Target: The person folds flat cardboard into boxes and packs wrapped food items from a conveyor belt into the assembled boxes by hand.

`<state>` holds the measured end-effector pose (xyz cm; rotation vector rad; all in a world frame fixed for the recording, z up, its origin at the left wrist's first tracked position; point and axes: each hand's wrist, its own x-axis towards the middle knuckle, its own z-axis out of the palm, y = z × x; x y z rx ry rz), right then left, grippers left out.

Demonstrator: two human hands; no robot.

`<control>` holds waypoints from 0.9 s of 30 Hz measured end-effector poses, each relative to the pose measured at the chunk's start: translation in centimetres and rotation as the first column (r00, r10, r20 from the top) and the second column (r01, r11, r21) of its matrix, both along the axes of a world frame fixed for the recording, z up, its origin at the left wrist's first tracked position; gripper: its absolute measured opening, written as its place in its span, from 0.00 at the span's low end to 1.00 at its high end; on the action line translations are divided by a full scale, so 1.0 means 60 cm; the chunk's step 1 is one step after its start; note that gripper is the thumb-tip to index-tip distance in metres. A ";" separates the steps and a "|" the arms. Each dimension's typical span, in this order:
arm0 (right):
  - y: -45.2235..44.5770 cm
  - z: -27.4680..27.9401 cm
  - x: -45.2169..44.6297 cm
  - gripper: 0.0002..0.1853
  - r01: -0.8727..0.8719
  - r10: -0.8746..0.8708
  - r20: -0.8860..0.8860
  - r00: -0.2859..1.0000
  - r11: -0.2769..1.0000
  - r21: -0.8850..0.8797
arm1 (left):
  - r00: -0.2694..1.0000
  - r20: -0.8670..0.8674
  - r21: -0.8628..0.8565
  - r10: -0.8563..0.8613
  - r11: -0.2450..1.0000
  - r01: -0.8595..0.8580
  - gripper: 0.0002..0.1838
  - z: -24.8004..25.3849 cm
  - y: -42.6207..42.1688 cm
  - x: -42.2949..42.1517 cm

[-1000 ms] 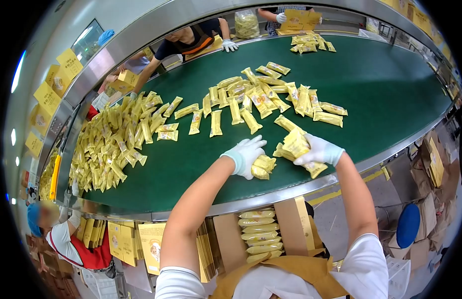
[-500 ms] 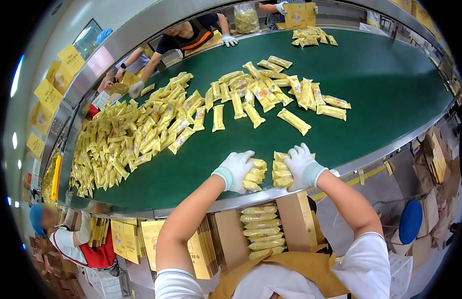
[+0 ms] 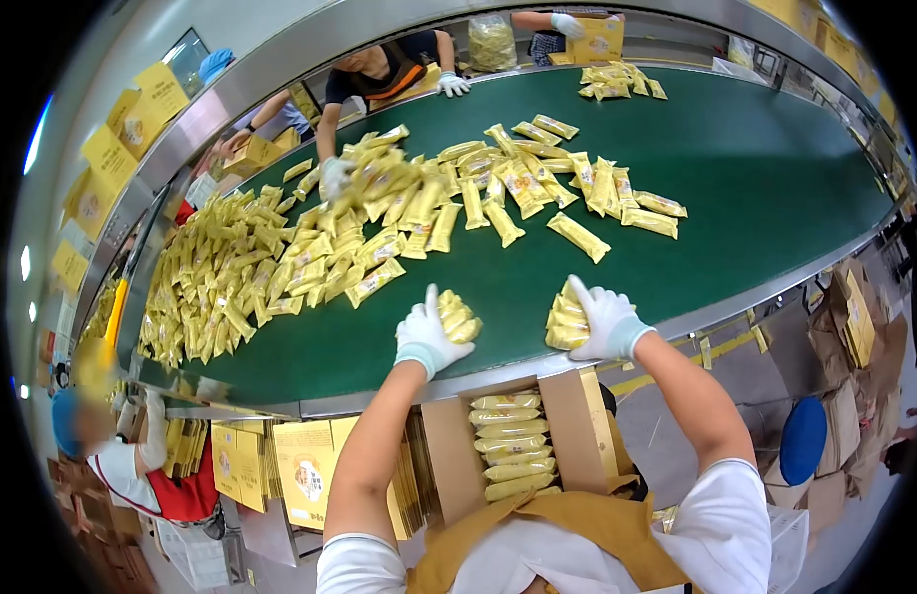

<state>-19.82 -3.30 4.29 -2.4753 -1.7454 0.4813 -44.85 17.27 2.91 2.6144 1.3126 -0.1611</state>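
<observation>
yellow pkts point(image 3: 459, 318), shiny, flat-ended; l hand point(image 3: 427, 335) & r hand point(image 3: 607, 323) part-open, each cupping a bunch.

A factory packing floor, shown by the long green conveyor point(image 3: 755, 188), wrapped packets point(image 3: 206, 267) and stacked cartons point(image 3: 305, 475).

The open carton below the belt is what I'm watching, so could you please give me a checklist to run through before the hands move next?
1. Left hand against the left bundle: ok.
2. Right hand against the right bundle: ok.
3. Both grips firm: cannot tell, fingers partly hidden.
4. Side flaps of the carton spread apart: ok.
5. Enough room above the packets inside: cannot tell, depth unclear.
6. Co-worker's reaching hand away from both bundles: ok, farther across the belt.
</observation>
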 end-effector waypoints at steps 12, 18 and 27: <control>-0.059 0.137 -0.265 0.52 -0.738 0.751 0.252 0.610 0.655 -0.162 | 0.169 0.934 -0.335 0.313 0.612 0.716 0.54 0.083 -0.107 -0.152; -0.043 -0.036 -0.350 0.45 -0.763 0.748 -0.165 0.643 0.609 -0.215 | 0.433 0.901 -0.351 0.029 0.634 0.689 0.69 0.092 -0.196 -0.139; -0.099 -0.104 -0.365 0.35 -0.628 0.636 -0.074 0.768 0.771 0.107 | 0.549 0.670 0.134 -0.500 0.809 0.573 0.64 0.044 -0.214 -0.126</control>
